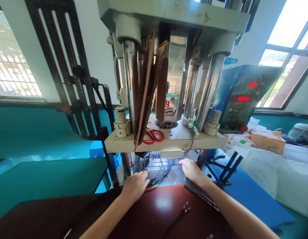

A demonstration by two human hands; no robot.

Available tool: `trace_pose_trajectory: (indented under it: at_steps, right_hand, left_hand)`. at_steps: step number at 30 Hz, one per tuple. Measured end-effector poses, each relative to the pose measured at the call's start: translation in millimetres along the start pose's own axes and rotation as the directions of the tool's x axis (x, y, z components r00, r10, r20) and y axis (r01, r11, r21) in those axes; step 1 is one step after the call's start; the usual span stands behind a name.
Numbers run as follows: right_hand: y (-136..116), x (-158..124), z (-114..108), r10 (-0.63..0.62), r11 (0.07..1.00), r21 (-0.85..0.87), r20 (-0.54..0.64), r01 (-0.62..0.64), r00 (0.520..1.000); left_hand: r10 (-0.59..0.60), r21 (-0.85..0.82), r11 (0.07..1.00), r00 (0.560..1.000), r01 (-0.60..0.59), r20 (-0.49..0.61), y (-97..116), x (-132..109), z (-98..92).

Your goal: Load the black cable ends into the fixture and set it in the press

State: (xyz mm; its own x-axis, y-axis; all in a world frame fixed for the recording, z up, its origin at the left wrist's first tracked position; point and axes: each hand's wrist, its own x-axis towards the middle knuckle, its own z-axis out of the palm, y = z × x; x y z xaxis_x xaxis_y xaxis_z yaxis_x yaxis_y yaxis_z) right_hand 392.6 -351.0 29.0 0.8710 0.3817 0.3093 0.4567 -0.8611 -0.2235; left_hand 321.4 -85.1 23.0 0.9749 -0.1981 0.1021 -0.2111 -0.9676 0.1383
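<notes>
My left hand (135, 186) is closed on a bundle of thin dark cables (157, 178), at the front of the press's lower opening. From there the cables fan up into a metal mould (154, 161) under the white press plate (173, 144). My right hand (191, 171) is at the right side of the mould, its fingers curled with the tips together; what they hold, if anything, I cannot make out. On the dark red tabletop (161, 212) in front of me lies a black cable with copper-coloured terminals (185, 209).
Red-handled scissors (154, 136) and upright cardboard pieces (146, 89) rest on the press plate between steel columns (211, 89). A blue control box (246, 96) stands right, above white sacks (256, 166) and a blue board (253, 205). A green table (56, 176) is left.
</notes>
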Motion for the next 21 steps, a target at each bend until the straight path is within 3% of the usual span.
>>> trace_pose_trajectory:
  at_steps: [6, 12, 21]
  right_hand:
    - [-31.3, -10.6, 16.1, -0.043, 0.998, 0.046, 0.108, 0.038, 0.993]
    - [-56.9, -2.1, 28.9, 0.042, 0.999, 0.002, 0.211, -0.043, 0.977]
    - [-69.3, 6.5, 16.7, 0.039, 0.998, -0.049, 0.267, -0.027, 0.963]
  left_hand:
    - [-0.012, 0.014, 1.0, 0.997, 0.011, 0.077, -2.1, 0.5, 4.5]
    - [0.041, 0.043, 0.998, 0.995, -0.045, 0.096, 13.1, 13.4, 10.6]
    - [0.138, 0.043, 0.989, 0.982, -0.144, 0.13, 39.4, 33.1, 17.8]
